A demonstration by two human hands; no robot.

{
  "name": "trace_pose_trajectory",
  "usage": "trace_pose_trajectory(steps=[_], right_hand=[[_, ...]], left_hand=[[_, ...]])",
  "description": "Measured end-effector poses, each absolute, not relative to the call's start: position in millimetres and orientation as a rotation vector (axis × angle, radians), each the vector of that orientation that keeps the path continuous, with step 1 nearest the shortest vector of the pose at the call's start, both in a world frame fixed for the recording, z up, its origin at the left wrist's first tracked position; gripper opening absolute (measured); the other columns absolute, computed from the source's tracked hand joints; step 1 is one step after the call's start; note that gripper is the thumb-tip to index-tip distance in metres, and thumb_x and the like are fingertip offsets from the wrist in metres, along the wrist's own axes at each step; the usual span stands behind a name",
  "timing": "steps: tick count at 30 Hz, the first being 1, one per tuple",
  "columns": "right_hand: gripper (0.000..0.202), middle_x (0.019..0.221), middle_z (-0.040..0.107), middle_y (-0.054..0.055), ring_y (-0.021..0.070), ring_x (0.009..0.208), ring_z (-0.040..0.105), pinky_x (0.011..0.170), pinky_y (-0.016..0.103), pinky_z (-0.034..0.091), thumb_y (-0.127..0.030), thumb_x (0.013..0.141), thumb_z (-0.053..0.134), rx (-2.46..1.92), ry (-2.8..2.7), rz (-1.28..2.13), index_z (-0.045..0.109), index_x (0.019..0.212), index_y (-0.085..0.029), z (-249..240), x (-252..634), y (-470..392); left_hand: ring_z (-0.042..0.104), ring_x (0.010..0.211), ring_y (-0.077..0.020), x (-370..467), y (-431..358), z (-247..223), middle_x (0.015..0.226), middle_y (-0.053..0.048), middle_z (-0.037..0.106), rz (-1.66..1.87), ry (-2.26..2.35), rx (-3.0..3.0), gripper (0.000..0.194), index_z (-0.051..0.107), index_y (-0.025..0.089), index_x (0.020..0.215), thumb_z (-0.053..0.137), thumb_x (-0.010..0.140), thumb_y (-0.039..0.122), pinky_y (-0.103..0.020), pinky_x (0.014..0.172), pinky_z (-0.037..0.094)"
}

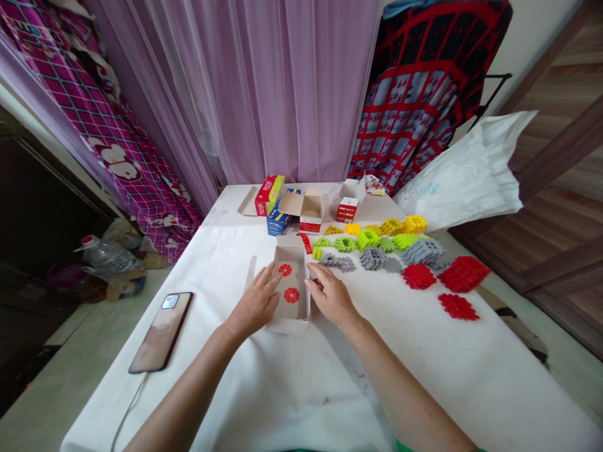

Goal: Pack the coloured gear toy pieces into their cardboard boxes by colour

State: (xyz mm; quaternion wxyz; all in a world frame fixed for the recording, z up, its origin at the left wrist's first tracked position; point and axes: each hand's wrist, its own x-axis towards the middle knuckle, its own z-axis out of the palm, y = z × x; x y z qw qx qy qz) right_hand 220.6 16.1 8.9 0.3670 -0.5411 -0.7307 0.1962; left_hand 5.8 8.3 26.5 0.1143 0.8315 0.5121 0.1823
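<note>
A shallow, open cardboard box lies on the table in front of me. Inside it, spaced apart, are two red flower-shaped pieces. My left hand rests over the box's left wall, fingers stretched out towards the far end. On the other side, my right hand touches the right wall with its fingers extended and slightly bent. Neither hand holds a piece. Just beyond the box's far right corner lie a red strip of pieces and small lime-green pieces.
Interlocking pieces in yellow, green, grey and red spread across the right. Several opened cartons stand at the back. A phone with a cable lies left. A white bag stands back right.
</note>
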Motion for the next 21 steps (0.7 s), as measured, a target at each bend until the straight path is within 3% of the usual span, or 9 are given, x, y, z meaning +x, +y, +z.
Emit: trace_pose_trajectory(steps=[4, 7, 12, 17, 19, 21], right_hand=[[0.042, 0.131, 0.061, 0.012, 0.0222, 0.112, 0.062, 0.093, 0.037, 0.054, -0.033, 0.092, 0.044, -1.420, -1.798, 0.478, 0.059, 0.129, -0.022, 10.7, 247.9, 6.7], [0.037, 0.125, 0.065, 0.011, 0.0216, 0.102, 0.066, 0.083, 0.036, 0.057, -0.034, 0.090, 0.044, -1.505, -1.692, 0.435, 0.066, 0.118, -0.023, 5.7, 283.7, 2.5], [0.030, 0.110, 0.071, 0.009, 0.0213, 0.091, 0.068, 0.075, 0.035, 0.058, -0.034, 0.085, 0.049, -1.677, -1.700, 0.457, 0.070, 0.103, -0.022, -7.1, 326.4, 0.7], [0.049, 0.131, 0.061, 0.010, 0.0248, 0.120, 0.057, 0.098, 0.039, 0.048, -0.034, 0.078, 0.064, -1.660, -2.027, 0.486, 0.061, 0.125, -0.020, -13.7, 310.5, 6.0], [0.053, 0.133, 0.059, 0.010, 0.0249, 0.122, 0.054, 0.102, 0.039, 0.043, -0.032, 0.078, 0.066, -1.656, -2.141, 0.438, 0.057, 0.129, -0.021, -14.8, 298.5, 9.6], [0.044, 0.127, 0.062, 0.010, 0.0242, 0.117, 0.055, 0.100, 0.037, 0.043, -0.027, 0.081, 0.063, -1.681, -2.198, 0.382, 0.060, 0.125, -0.021, -15.4, 289.9, 13.0]], left_hand=[[0.040, 0.140, -0.0304, 3.1, 3.7, 31.5, 0.147, -0.010, 0.049, 0.558, 1.498, 2.420, 0.035, 0.066, 0.021, 0.120, 0.043, 0.094, 0.030, -0.053, 0.113, 0.037], [0.040, 0.139, -0.0329, -1.9, -7.2, 37.2, 0.144, -0.009, 0.052, 0.580, 1.465, 2.351, 0.037, 0.069, 0.026, 0.117, 0.046, 0.094, 0.045, -0.058, 0.112, 0.036], [0.026, 0.146, -0.0352, -8.4, -32.1, 33.0, 0.157, -0.011, 0.031, 0.661, 1.400, 2.236, 0.056, 0.052, 0.030, 0.138, 0.058, 0.087, 0.053, -0.057, 0.112, 0.034], [0.017, 0.147, -0.0376, -3.9, -38.3, 21.3, 0.162, -0.015, 0.014, 0.632, 1.374, 2.231, 0.068, 0.040, 0.029, 0.146, 0.064, 0.085, 0.048, -0.058, 0.112, 0.031], [0.019, 0.147, -0.0369, -2.3, -36.9, 19.0, 0.162, -0.015, 0.012, 0.644, 1.364, 2.239, 0.072, 0.037, 0.029, 0.148, 0.066, 0.084, 0.043, -0.055, 0.112, 0.034], [0.022, 0.147, -0.0363, -2.0, -35.2, 18.2, 0.162, -0.015, 0.013, 0.663, 1.355, 2.252, 0.069, 0.040, 0.029, 0.146, 0.067, 0.084, 0.040, -0.053, 0.111, 0.036]])
